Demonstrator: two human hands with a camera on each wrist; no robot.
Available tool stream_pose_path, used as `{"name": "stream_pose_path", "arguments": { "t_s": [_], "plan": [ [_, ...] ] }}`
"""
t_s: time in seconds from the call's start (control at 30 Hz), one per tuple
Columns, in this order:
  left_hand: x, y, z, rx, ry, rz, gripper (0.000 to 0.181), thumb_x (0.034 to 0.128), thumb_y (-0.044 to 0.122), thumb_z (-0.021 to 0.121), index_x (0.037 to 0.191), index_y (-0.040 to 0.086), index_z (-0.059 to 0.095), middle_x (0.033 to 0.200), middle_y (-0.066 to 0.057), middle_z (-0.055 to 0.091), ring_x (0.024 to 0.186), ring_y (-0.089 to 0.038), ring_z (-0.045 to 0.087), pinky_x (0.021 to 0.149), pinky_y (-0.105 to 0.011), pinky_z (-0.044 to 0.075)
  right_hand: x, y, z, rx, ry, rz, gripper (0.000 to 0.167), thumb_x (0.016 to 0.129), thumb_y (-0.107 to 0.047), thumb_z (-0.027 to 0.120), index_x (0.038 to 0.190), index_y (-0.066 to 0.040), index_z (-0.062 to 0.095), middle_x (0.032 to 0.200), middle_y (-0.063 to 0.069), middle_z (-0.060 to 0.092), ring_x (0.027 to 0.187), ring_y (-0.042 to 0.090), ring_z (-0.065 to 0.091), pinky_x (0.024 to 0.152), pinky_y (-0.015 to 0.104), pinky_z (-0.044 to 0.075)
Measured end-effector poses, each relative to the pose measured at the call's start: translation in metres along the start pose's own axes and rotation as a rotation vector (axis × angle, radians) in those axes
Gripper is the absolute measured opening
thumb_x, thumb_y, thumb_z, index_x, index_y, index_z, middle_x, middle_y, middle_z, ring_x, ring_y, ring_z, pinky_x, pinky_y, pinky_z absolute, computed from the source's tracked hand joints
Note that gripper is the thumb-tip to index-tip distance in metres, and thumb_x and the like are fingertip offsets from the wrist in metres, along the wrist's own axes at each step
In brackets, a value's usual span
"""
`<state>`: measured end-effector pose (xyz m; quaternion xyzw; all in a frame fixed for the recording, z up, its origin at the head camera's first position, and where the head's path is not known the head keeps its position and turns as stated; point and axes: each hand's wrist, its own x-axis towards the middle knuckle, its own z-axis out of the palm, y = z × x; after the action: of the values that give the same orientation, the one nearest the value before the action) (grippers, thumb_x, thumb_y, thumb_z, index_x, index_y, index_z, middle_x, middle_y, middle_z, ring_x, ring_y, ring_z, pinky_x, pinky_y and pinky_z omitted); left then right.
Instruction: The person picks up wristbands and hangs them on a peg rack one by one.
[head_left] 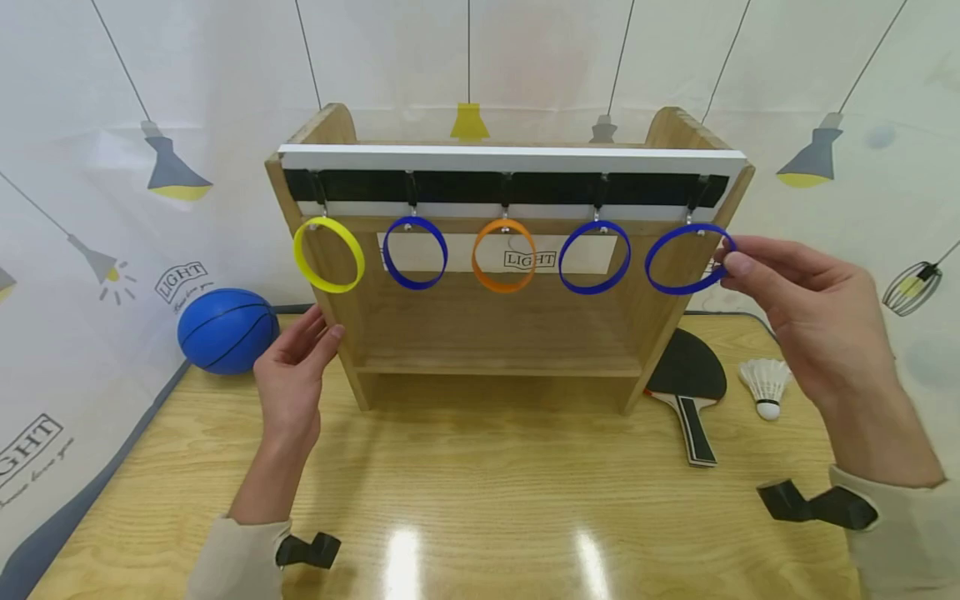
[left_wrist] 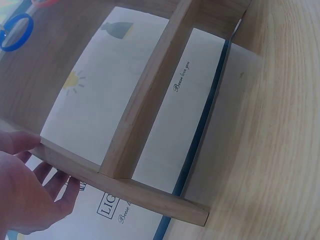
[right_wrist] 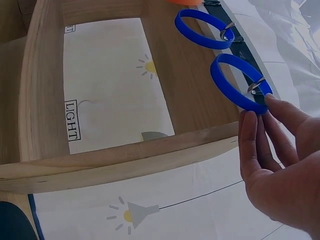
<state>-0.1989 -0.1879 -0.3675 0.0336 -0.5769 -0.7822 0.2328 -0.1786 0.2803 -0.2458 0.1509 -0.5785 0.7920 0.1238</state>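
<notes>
A wooden rack (head_left: 495, 333) stands on the table, with a white and black strip (head_left: 465, 187) along its top front. Hooks on the strip carry a yellow wristband (head_left: 362, 262), an orange wristband (head_left: 504, 288) and several blue ones. My right hand (head_left: 825, 308) pinches the rightmost blue wristband (right_wrist: 227, 92) at its outer side, between thumb and fingers; the band still hangs on its hook. On the other side, my left hand (head_left: 292, 375) grips the rack's left side panel (left_wrist: 95, 175), thumb in front and fingers behind.
A blue ball (head_left: 228, 332) sits left of the rack. To the right lie a table tennis paddle (head_left: 693, 375), partly behind the rack's side, and a shuttlecock (head_left: 766, 387). Lamp-printed sheeting (head_left: 540, 67) hangs behind. The wooden table (head_left: 480, 483) spreads out in front.
</notes>
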Motion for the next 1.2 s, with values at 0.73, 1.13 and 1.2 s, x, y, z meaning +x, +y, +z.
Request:
{"name": "stream_pose_path", "arguments": {
  "t_s": [0.73, 1.13, 1.2],
  "plan": [
    [0.0, 0.001, 0.001, -0.004, -0.012, -0.004, 0.043, 0.0832, 0.008, 0.079, 0.125, 0.008, 0.068, 0.123, -0.01, 0.066, 0.115, -0.023, 0.061, 0.088, -0.025, 0.052, -0.002, 0.003, 0.001, -0.049, 0.006, 0.025, 0.034, 0.088, 0.008, 0.067, 0.122, 0.012, 0.062, 0.107, 0.016, 0.071, 0.096, 0.024, 0.066, 0.093, 0.025, 0.049],
    [0.001, 0.0, 0.001, -0.01, -0.009, 0.003, 0.042, 0.0827, 0.007, 0.079, 0.124, 0.007, 0.069, 0.121, -0.01, 0.067, 0.113, -0.022, 0.062, 0.089, -0.026, 0.052, -0.011, 0.002, -0.001, -0.139, 0.041, -0.001, 0.037, 0.088, 0.004, 0.069, 0.123, 0.012, 0.06, 0.111, 0.016, 0.068, 0.095, 0.024, 0.065, 0.089, 0.024, 0.051],
    [0.0, 0.001, 0.0, -0.011, -0.007, 0.001, 0.043, 0.0824, 0.007, 0.079, 0.124, 0.007, 0.069, 0.121, -0.011, 0.067, 0.113, -0.022, 0.062, 0.088, -0.026, 0.053, -0.014, 0.002, -0.001, -0.175, 0.062, 0.001, 0.038, 0.088, 0.001, 0.07, 0.123, 0.011, 0.061, 0.113, 0.015, 0.068, 0.096, 0.024, 0.065, 0.089, 0.023, 0.051]
  ]
}}
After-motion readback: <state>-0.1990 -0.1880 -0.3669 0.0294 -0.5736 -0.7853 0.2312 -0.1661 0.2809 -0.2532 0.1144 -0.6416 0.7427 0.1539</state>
